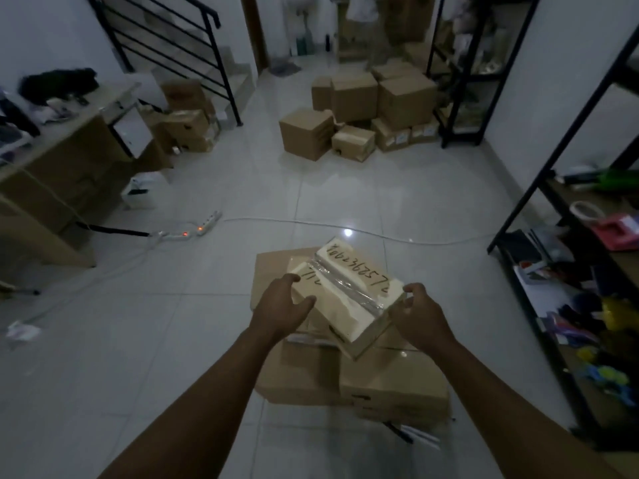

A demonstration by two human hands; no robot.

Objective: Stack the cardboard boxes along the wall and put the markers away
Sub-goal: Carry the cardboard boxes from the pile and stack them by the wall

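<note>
My left hand (283, 302) and right hand (420, 311) grip one taped box (349, 288). The pile (390, 378) beneath them is half hidden.

The room is dim. A pale glossy tiled floor (138, 340) carries 1 bright light reflection (347, 232). The walls are white (570, 81). A black metal stair railing (166, 39) rises at the far left above a light wooden counter (69, 133). A black metal shelving rack (518, 209) lines the right wall, with another black rack (460, 81) farther back.

Head-worn view, facing forward and down, close above cardboard box (349, 292)
</note>
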